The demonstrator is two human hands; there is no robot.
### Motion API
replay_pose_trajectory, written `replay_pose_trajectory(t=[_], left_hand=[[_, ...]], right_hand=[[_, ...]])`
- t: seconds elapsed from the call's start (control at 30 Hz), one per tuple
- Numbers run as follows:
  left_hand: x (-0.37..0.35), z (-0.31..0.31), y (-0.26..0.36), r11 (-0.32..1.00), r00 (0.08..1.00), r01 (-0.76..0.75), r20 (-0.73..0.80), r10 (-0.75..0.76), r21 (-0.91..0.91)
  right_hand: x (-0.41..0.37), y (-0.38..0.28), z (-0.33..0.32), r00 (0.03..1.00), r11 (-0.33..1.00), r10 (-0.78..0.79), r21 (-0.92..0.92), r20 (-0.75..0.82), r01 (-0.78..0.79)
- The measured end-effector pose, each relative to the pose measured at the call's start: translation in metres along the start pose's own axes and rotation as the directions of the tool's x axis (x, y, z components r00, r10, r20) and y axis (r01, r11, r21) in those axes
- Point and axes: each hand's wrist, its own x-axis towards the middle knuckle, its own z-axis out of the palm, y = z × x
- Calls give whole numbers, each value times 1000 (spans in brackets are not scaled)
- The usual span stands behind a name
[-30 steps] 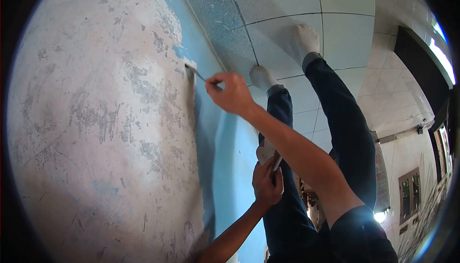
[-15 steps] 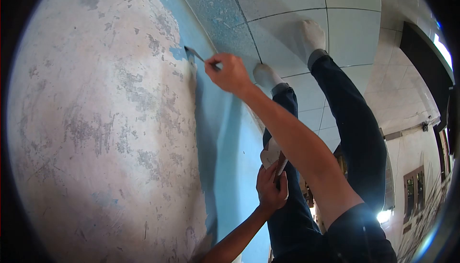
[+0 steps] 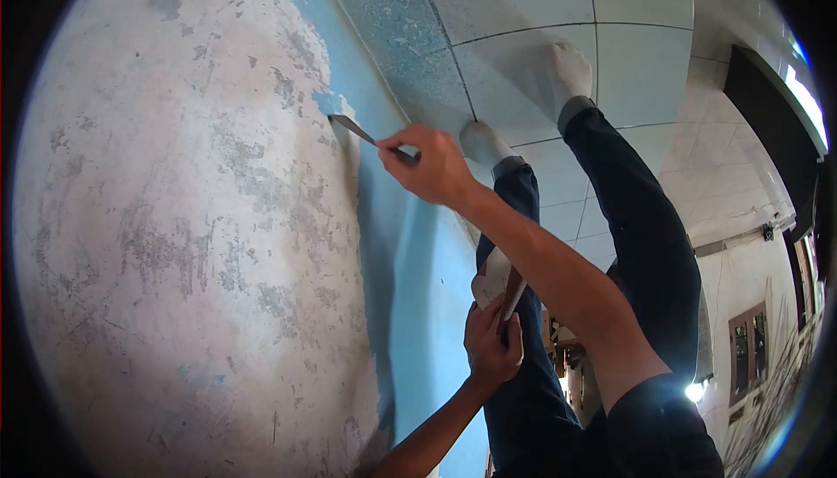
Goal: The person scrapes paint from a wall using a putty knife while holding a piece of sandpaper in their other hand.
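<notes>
My right hand is closed around the handle of a thin metal scraper. The blade's tip meets the wall at the ragged border between bare whitish plaster and the remaining blue paint. Lower down, my left hand grips a flat pale piece with a brown, wood-like strip. My right forearm and the fingers hide part of it, so its exact kind does not show. That hand stays near my legs, apart from the wall.
Pale floor tiles adjoin the wall, with blue flakes and dust along its foot. My feet stand close to the wall. A dark bench-like shape and a window are at the right.
My right hand and the scraper have moved down the view along the paint border, and more of the blade shows. A small pale patch now breaks the blue. My left hand has barely moved.
</notes>
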Motion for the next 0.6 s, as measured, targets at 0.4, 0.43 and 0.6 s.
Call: replay_pose_trajectory(t=[0.4, 0.43, 0.6], left_hand=[[2, 0, 3, 994, 995, 94, -9, -95, -54], [1, 1, 2, 995, 996, 91, 3, -91, -46], [0, 1, 5, 995, 995, 101, 26, -101, 15]], right_hand=[[1, -4, 2, 1000, 999, -25, -27, 5, 25], [11, -2, 2, 998, 997, -54, -59, -9, 53], [16, 1, -2, 999, 995, -42, -92, -4, 41]])
